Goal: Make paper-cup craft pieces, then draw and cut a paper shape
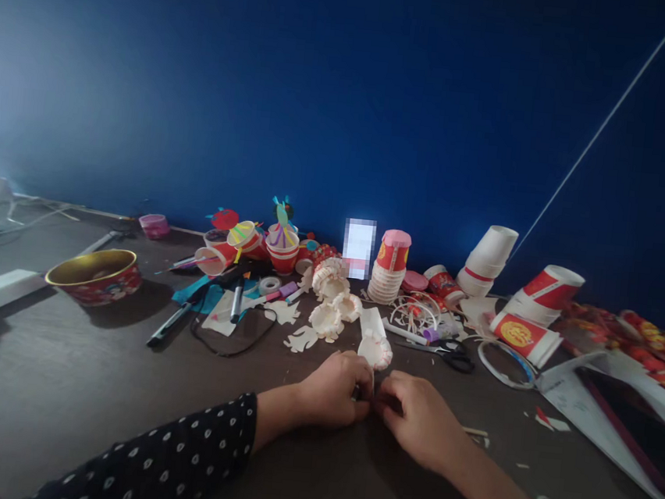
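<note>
My left hand [338, 391] is closed, its fingers pinched together at the middle of the table's near side. Close against it, my right hand [417, 416] also has curled fingers, with thumb and fingertips meeting. A thin pale sliver of paper [375, 379] shows between the two hands; the fingers hide most of it. Just beyond the fingertips lies a white cut paper cup [375, 352] with a curled, scalloped rim. More curled white cup pieces [326, 319] sit further left, beside torn white scraps [301, 339]. Scissors with black handles [456, 357] lie beyond my right hand.
A gold-rimmed bowl [94, 277] stands at left. Decorated paper cups [281, 251], markers [237, 303] and a tape roll [270, 285] crowd the back. Stacked cups [386, 284] stand near the blue wall [346, 110]. A dark tablet-like object [633, 427] rests in a white box at right.
</note>
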{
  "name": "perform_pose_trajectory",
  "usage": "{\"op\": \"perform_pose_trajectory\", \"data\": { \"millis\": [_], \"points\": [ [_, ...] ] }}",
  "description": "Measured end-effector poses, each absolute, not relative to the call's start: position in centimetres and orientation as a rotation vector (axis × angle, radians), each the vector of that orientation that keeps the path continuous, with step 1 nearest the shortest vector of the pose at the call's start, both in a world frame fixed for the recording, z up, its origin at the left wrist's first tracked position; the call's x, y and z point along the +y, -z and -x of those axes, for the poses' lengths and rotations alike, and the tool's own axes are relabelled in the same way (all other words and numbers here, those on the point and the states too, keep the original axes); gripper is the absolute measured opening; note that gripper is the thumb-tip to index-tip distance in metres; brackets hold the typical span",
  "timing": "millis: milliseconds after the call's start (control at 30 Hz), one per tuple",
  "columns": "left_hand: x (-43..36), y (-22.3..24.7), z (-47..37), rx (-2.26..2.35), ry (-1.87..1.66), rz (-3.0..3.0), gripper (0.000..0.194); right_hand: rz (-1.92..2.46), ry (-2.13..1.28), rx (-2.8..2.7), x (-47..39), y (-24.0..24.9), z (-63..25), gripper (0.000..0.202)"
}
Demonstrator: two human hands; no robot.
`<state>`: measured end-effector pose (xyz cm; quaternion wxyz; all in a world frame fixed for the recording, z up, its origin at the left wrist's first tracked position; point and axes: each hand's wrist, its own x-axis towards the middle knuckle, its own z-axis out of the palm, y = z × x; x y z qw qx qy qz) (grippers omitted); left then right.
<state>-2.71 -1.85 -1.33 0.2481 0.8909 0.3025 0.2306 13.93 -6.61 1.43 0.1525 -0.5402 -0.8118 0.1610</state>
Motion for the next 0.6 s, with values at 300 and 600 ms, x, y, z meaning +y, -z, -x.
{"op": "perform_pose_trajectory", "data": {
  "millis": [300,600],
  "points": [
    [-1.97,1.3,2.54,0.853,-0.624,-2.401,0.01,1.598,-0.443,-2.372,-6.73,-1.91,-14.22,0.013],
    [-2.18,1.04,2.58,0.904,-0.6,-2.401,0.01,1.564,-0.403,-2.385,-6.82,-1.8,-13.7,0.014]
  ]
}}
